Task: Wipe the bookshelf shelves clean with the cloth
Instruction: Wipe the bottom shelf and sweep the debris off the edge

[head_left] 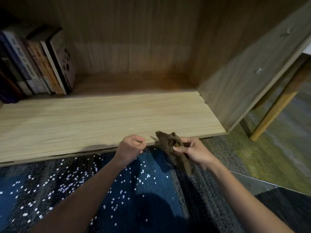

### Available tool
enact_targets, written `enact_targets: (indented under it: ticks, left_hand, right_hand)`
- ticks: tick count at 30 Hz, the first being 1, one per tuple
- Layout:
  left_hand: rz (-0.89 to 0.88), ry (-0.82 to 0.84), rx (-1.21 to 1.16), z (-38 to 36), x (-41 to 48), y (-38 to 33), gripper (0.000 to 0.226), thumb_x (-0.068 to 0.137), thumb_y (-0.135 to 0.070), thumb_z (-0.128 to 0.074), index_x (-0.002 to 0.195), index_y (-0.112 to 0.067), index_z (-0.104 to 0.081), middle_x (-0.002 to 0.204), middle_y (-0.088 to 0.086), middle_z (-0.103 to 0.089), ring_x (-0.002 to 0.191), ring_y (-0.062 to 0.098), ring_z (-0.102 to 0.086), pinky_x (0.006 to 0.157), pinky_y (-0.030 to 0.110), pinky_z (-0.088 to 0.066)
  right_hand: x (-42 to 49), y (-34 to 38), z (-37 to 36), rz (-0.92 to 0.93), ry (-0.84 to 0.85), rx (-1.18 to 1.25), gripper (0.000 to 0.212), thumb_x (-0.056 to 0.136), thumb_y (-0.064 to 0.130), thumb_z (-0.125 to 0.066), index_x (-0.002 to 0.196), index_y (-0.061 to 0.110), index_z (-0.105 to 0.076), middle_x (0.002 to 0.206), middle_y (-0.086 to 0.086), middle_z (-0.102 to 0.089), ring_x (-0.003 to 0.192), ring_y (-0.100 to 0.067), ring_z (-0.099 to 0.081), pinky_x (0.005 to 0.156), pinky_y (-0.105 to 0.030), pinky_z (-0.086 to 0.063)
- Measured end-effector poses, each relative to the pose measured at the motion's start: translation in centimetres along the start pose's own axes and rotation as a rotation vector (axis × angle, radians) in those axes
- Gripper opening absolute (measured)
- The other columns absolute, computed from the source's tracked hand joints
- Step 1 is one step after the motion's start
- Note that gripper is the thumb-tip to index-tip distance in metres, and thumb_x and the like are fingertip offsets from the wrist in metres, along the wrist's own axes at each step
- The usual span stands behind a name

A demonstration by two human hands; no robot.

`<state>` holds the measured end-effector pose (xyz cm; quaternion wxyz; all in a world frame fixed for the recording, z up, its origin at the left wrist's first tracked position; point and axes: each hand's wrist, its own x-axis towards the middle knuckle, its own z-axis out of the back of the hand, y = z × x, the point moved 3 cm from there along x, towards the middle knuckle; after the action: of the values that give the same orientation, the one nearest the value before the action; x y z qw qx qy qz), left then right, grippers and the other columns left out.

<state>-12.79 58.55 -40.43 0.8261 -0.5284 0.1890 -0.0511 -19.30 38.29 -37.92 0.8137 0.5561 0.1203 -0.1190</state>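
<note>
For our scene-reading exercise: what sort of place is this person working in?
Probably a room in a home or study, seen near the floor: a wooden bookshelf with books standing at its left end, carpet below, and a wooden furniture leg at right.

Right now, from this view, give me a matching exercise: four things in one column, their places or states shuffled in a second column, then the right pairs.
Column one
1. cloth
2. books
3. left hand
4. shelf

Column two
a. pale wood grain, lying beyond both hands
b. curled, nothing visible in it
c. gripped by the right hand
d. lined up at the back left

Pairs: 1-c, 2-d, 3-b, 4-a
</note>
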Motion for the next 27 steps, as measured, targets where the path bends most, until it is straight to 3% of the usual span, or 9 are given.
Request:
enact_targets:
  ticks: [2, 5, 8, 11, 13, 16, 18, 21, 27]
  left_hand:
    - [0.007, 0.034, -0.004, -0.5, 0.3, -0.1, 0.009, 0.087, -0.012, -0.062, 0.094, -0.015, -0.065, 0.092, 0.011, -0.069, 0.080, 0.020, -0.065, 0.079, 0.029, -0.053]
    - [-0.002, 0.088, 0.004, -2.1, 0.9, -0.6, 0.016, 0.088, -0.009, -0.059, 0.082, -0.023, -0.063, 0.088, 0.005, -0.068, 0.082, 0.019, -0.063, 0.086, 0.029, -0.049]
    - [-0.030, 0.110, 0.069, -3.9, 2.0, -1.8, 0.013, 0.089, -0.011, -0.057, 0.090, -0.021, -0.065, 0.094, -0.004, -0.065, 0.090, 0.013, -0.060, 0.085, 0.022, -0.042]
    - [-0.053, 0.129, 0.100, -5.2, 3.5, -3.4, 0.018, 0.090, -0.011, -0.053, 0.090, -0.027, -0.062, 0.094, -0.002, -0.064, 0.072, 0.011, -0.059, 0.069, 0.025, -0.046]
    - [-0.053, 0.123, 0.099, -5.7, 4.4, -4.3, 0.018, 0.090, -0.011, -0.052, 0.091, -0.027, -0.061, 0.091, 0.003, -0.062, 0.058, 0.012, -0.052, 0.057, 0.025, -0.042]
    - [-0.046, 0.144, 0.119, -6.6, 6.1, -5.6, 0.018, 0.089, -0.009, -0.053, 0.102, -0.019, -0.062, 0.111, 0.021, -0.062, 0.086, 0.034, -0.061, 0.075, 0.038, -0.048]
    - [-0.018, 0.165, 0.136, -7.2, 7.1, -6.0, 0.025, 0.089, -0.009, -0.053, 0.114, -0.011, -0.060, 0.112, 0.017, -0.061, 0.097, 0.037, -0.059, 0.085, 0.039, -0.048]
    - [-0.005, 0.144, 0.164, -7.6, 9.4, -6.0, 0.030, 0.088, -0.013, -0.057, 0.118, -0.014, -0.059, 0.125, 0.008, -0.057, 0.110, 0.031, -0.058, 0.095, 0.038, -0.046]
    - [0.044, -0.001, 0.334, -6.4, 14.5, -5.1, 0.053, 0.083, -0.022, -0.062, 0.133, -0.016, -0.049, 0.138, 0.006, -0.049, 0.118, 0.030, -0.053, 0.102, 0.039, -0.042]
  right_hand:
    - [-0.1, 0.3, -0.2, 0.071, -0.038, -0.069, 0.024, 0.082, -0.008, -0.057, 0.094, 0.007, -0.071, 0.088, -0.004, -0.070, 0.081, -0.015, -0.066, 0.079, -0.026, -0.050]
    - [-0.1, 1.6, 0.6, 0.087, -0.139, -0.045, 0.026, 0.084, -0.009, -0.053, 0.099, 0.005, -0.069, 0.081, -0.001, -0.067, 0.067, -0.008, -0.062, 0.068, -0.021, -0.050]
    - [0.5, 3.1, 3.4, 0.140, -0.372, -0.072, 0.030, 0.085, -0.005, -0.053, 0.106, 0.009, -0.068, 0.099, -0.003, -0.067, 0.089, -0.020, -0.064, 0.083, -0.034, -0.054]
    - [0.8, 4.0, 7.3, 0.184, -0.680, -0.308, 0.033, 0.086, -0.002, -0.051, 0.114, 0.010, -0.064, 0.102, -0.001, -0.053, 0.103, -0.022, -0.052, 0.098, -0.032, -0.041]
    - [1.7, 3.3, 9.5, 0.143, -0.771, -0.425, 0.035, 0.086, 0.005, -0.054, 0.121, 0.009, -0.059, 0.109, -0.008, -0.046, 0.113, -0.028, -0.043, 0.102, -0.032, -0.033]
    - [5.0, -0.7, 11.6, -0.178, -0.594, -0.562, 0.041, 0.085, 0.031, -0.057, 0.115, 0.003, -0.059, 0.139, -0.021, -0.032, 0.127, -0.039, -0.027, 0.109, -0.042, -0.025]
    - [6.8, -4.3, 11.3, -0.338, -0.421, -0.703, 0.059, 0.088, 0.047, -0.047, 0.131, 0.007, -0.045, 0.150, -0.021, -0.017, 0.134, -0.043, -0.017, 0.112, -0.048, -0.015]
    - [8.8, -6.7, 11.0, -0.303, -0.389, -0.770, 0.064, 0.094, 0.055, -0.025, 0.147, 0.021, -0.015, 0.155, -0.015, -0.002, 0.140, -0.040, -0.004, 0.113, -0.050, -0.002]
    - [12.6, -6.3, 11.7, -0.231, -0.388, -0.806, 0.054, 0.094, 0.056, -0.016, 0.145, 0.038, -0.013, 0.156, -0.007, 0.006, 0.141, -0.037, 0.002, 0.113, -0.051, 0.001]
